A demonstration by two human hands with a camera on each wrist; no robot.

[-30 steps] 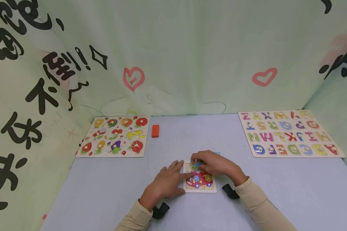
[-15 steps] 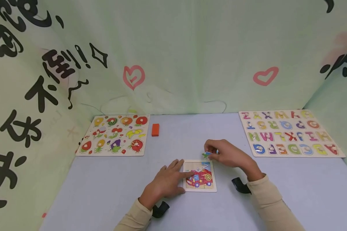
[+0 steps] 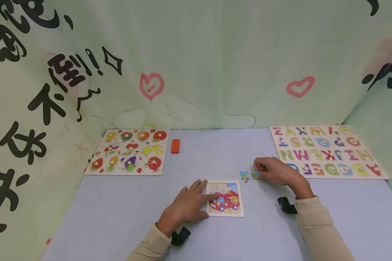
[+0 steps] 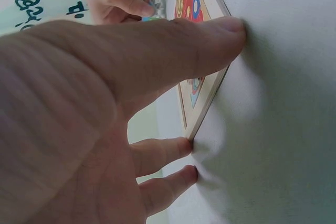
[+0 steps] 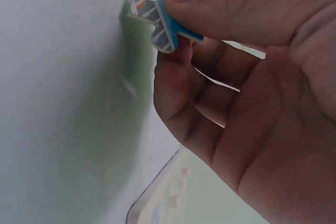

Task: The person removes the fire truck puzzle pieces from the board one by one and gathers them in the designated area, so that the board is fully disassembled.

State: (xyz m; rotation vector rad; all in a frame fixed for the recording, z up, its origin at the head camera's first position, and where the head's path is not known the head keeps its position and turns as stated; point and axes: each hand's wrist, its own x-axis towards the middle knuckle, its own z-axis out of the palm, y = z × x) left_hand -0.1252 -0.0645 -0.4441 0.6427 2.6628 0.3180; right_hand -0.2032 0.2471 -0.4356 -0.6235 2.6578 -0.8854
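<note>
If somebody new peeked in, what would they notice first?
Probably the red vehicle puzzle, low near the middle of the head view, the left hand touching it. The big black writing at far left stands out too, and the piece pinched in the right hand.

This looks booth-like: cloth walls (image 3: pixel 222 65), a table (image 3: pixel 127 203).

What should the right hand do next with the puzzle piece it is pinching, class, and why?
Probably lower the pinched puzzle piece onto the table and let go: the right hand holds it close beside a loose piece, off to the side of the red truck puzzle board, which the left hand touches.
</note>
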